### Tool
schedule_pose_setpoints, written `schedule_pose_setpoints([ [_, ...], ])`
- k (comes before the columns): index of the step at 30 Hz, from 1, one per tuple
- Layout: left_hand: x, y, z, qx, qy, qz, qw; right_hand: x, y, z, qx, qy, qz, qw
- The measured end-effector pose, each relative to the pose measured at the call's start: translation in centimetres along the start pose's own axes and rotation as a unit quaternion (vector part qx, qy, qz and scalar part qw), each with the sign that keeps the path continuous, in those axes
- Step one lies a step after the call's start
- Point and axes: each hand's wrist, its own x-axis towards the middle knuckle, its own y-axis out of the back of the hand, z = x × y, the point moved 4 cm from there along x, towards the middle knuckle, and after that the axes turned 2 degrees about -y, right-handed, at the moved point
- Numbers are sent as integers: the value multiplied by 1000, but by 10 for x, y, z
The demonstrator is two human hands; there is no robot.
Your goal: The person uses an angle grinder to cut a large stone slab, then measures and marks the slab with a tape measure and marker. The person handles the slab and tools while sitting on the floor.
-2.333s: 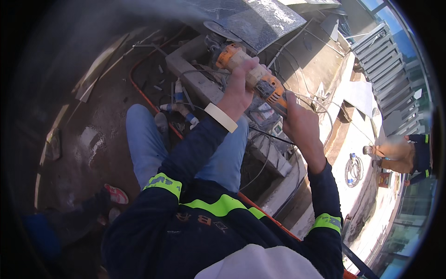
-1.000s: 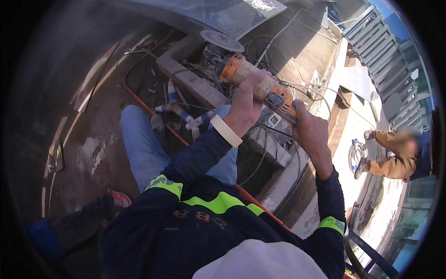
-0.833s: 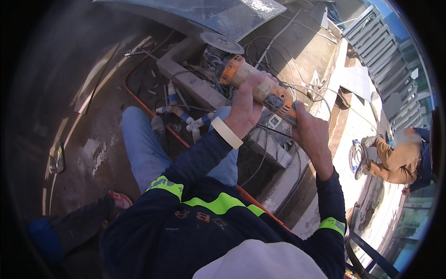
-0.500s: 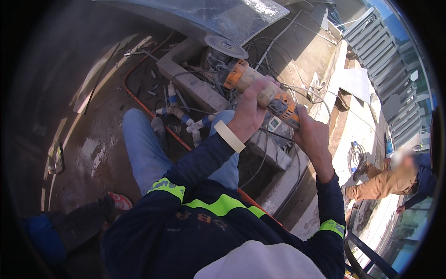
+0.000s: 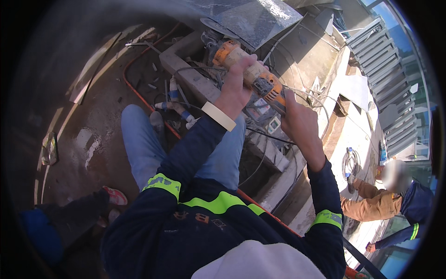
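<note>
Left hand (image 5: 236, 86): fingers curled around the beige mid-body of an angle grinder (image 5: 253, 74), thumb lying along its upper side. A cream band (image 5: 219, 116) circled the left wrist, over the end of a dark navy sleeve. Right hand (image 5: 301, 122): closed on the rear handle, just behind the orange, vented section; its far fingertips were hidden.

The grinder was held aslant in front of the knees, head toward the upper left. Its disc (image 5: 218, 27) sat at the near edge of a dark, glossy slab (image 5: 253, 23) — actual contact could not be told from this view. A pale dust plume (image 5: 153, 11) spread leftward from there.

Below the tool: a concrete curb (image 5: 183, 67), loose cables, and white pipe fittings (image 5: 174, 95) with blue bands, near the left knee. An orange hose (image 5: 134, 90) ran along the floor and passed behind the legs in blue jeans (image 5: 144, 144).

Farther out, right side: a coiled cable (image 5: 350, 162) on pale ground, a co-worker in brown trousers (image 5: 369, 202) beside it, grey slatted panels (image 5: 381, 69) beyond. Lower left — another person's red shoe (image 5: 114, 195) and dark trouser leg.
</note>
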Motion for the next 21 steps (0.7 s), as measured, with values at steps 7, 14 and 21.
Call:
schedule_pose_setpoints([
  [7,-2,-1,-2,11,-1,18,1000,-3,4,-1,-12,-5,2,1000],
  [14,-37,-13,-41,5,3,-5,1000,-43,8,24,-17,-35,-5,999],
  [21,-32,-14,-33,15,-14,6,1000,-31,1,25,-9,-35,5,999],
])
